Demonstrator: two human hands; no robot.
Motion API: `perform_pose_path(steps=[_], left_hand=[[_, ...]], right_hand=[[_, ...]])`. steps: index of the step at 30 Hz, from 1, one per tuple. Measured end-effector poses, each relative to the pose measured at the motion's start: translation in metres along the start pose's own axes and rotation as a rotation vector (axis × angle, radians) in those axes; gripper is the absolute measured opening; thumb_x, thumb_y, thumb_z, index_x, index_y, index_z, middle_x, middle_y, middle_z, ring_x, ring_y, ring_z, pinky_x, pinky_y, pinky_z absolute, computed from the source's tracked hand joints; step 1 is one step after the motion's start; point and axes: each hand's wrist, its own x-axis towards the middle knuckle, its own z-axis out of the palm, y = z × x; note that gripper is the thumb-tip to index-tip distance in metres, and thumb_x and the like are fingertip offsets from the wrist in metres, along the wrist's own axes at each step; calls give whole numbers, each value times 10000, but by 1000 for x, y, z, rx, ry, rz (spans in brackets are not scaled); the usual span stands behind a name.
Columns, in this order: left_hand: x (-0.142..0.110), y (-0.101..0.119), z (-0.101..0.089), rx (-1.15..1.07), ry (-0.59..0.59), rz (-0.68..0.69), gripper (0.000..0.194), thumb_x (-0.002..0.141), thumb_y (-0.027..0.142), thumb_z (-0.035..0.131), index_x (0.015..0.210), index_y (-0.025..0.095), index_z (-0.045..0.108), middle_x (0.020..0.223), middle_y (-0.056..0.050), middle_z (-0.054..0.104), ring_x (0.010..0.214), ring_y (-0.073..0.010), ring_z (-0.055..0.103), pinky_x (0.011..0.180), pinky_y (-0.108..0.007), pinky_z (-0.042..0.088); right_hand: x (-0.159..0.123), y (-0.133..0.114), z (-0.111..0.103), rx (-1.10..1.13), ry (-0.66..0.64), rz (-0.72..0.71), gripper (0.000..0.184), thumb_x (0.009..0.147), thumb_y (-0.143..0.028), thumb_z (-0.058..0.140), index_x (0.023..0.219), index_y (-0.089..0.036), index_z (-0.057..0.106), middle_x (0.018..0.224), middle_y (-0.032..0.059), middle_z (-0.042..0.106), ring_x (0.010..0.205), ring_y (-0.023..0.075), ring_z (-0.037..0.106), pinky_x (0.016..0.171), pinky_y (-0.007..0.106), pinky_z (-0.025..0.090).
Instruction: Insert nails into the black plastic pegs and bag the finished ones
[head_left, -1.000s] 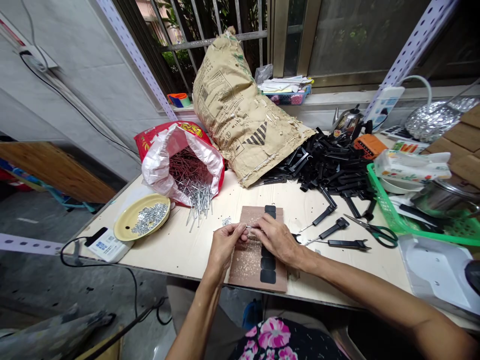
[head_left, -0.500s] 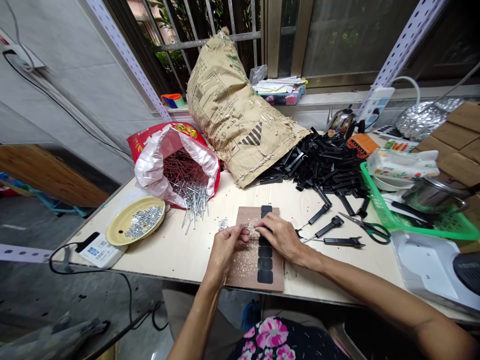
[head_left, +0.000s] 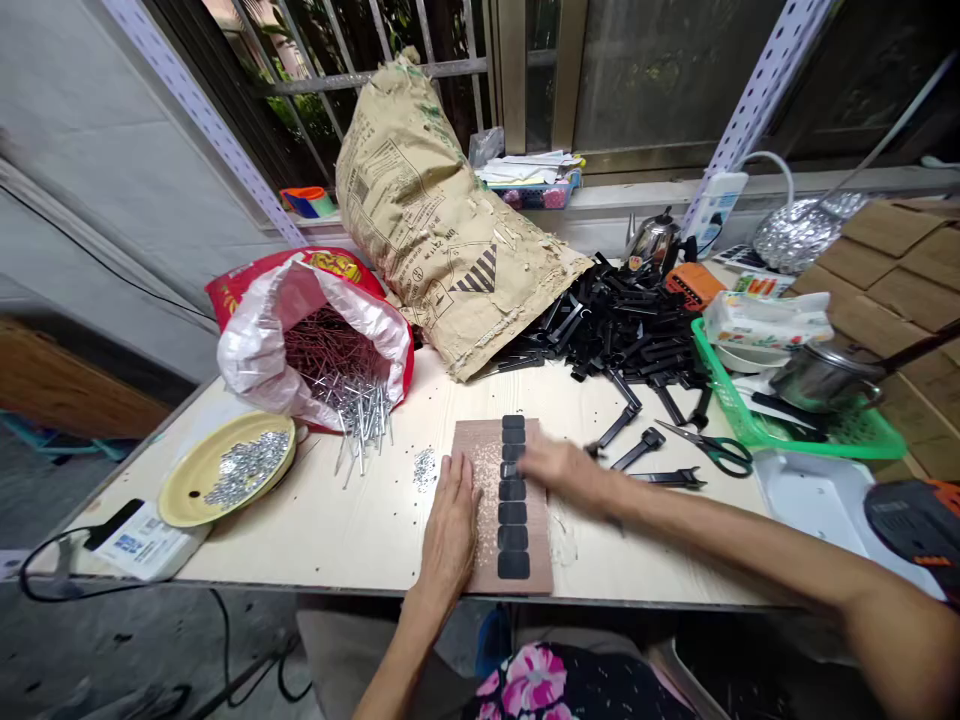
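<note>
My left hand (head_left: pixel 448 525) lies flat along the left edge of a brown board (head_left: pixel 540 560), fingers stretched out. On the board runs a column of black rounded pads (head_left: pixel 513 513), with pale crumbs scattered beside it. My right hand (head_left: pixel 562 475) is over the board's right edge, by the middle pads. Motion blurs its fingers, so I cannot make out whether it holds anything. A small cluster of tiny shiny pieces (head_left: pixel 424 469) sits on the table just left of the board.
A yellow plate (head_left: pixel 176 500) of small metal pieces and a bag (head_left: pixel 251 340) of metal pins stand to the left. Behind are a large paper sack (head_left: pixel 427 230) and heaped black plastic parts (head_left: pixel 630 325). Scissors (head_left: pixel 724 452) and a green basket (head_left: pixel 877 440) lie right.
The hands have parted from a pinch around a thin piece above the board. The left now rests flat on the board's edge; the right moves fast. The view has shifted rightward.
</note>
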Motion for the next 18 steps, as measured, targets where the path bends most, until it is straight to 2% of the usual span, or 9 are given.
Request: perform_pose_path(steps=[2, 3, 7, 8, 9, 12, 15, 18], left_hand=[[0, -2, 4, 52, 6, 19, 483, 944, 261, 335, 1399, 104, 356, 1487, -164, 306, 1405, -256, 172, 1113, -477, 269], [0, -3, 5, 71, 9, 25, 483, 945, 259, 334, 1403, 106, 349, 1489, -163, 304, 1405, -253, 169, 1114, -474, 270], [1, -4, 5, 101, 14, 43, 486, 947, 254, 339, 1417, 132, 326, 1493, -150, 303, 1406, -245, 165, 1115, -466, 279], [1, -4, 5, 103, 17, 51, 486, 947, 250, 339, 1418, 132, 323, 1491, -152, 306, 1406, -244, 166, 1115, -465, 280], [1, -4, 6, 104, 20, 59, 487, 946, 247, 340, 1418, 129, 323, 1489, -155, 308, 1406, -244, 166, 1114, -464, 282], [1, -5, 6, 118, 25, 62, 484, 946, 243, 342, 1416, 128, 327, 1489, -158, 307, 1406, -249, 165, 1111, -476, 286], [2, -4, 6, 121, 19, 61, 481, 947, 244, 337, 1413, 125, 332, 1487, -159, 308, 1404, -256, 172, 1106, -488, 290], [2, -3, 6, 112, 21, 63, 478, 946, 247, 337, 1401, 101, 351, 1479, -172, 320, 1403, -258, 176, 1110, -479, 285]], right_hand=[[-7, -12, 0, 88, -103, -206, 234, 956, -157, 386, 840, -149, 589, 773, 16, 542, 756, 121, 488, 618, 229, 466], [-8, -15, -3, 149, -114, -185, 232, 954, -161, 393, 830, -145, 589, 778, 20, 549, 758, 122, 496, 626, 237, 478], [0, -19, -18, 557, 20, 349, 318, 937, -84, 361, 727, -106, 599, 693, 5, 560, 655, 85, 528, 521, 180, 510], [2, -19, -20, 660, 22, 405, 358, 930, -63, 345, 684, -98, 602, 647, -3, 561, 625, 82, 535, 483, 167, 514], [4, -20, -21, 707, 13, 404, 382, 923, -52, 341, 647, -94, 602, 610, -11, 560, 610, 80, 542, 467, 159, 520], [6, -14, -22, 572, -6, 287, 370, 925, -93, 361, 654, -92, 612, 615, -17, 556, 620, 80, 527, 500, 154, 521], [5, -3, -19, 225, -41, 95, 324, 955, -122, 325, 801, -108, 609, 711, 5, 543, 680, 97, 487, 507, 174, 465], [-3, -3, -11, 27, -132, -115, 247, 955, -130, 354, 864, -141, 583, 792, 31, 534, 779, 132, 472, 525, 201, 418]])
